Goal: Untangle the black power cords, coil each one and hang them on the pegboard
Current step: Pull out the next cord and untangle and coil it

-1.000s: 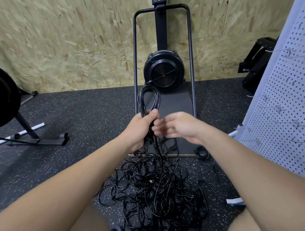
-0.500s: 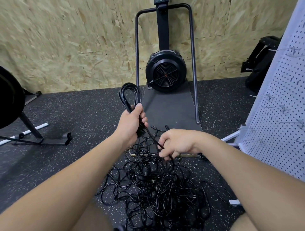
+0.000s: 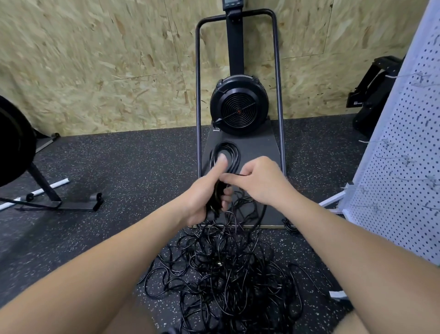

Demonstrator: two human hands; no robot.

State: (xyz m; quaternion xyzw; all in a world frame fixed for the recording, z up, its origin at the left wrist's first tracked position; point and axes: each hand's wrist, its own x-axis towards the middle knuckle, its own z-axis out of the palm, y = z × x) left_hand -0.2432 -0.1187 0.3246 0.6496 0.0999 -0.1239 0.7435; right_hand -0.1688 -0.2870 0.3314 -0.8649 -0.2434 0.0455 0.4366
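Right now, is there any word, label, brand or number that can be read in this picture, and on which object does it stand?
No text can be read.
Monitor on top of the fan machine: cut off by the frame, nothing legible.
Small pale label on the black equipment behind the pegboard: too small and blurred.
Power cords, coil and both hands: no markings visible.

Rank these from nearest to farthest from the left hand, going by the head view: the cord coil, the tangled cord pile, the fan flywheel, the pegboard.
1. Cord coil: gripped in the left hand.
2. Tangled cord pile: on the floor just below.
3. Fan flywheel: ahead, against the wall.
4. Pegboard: far right.
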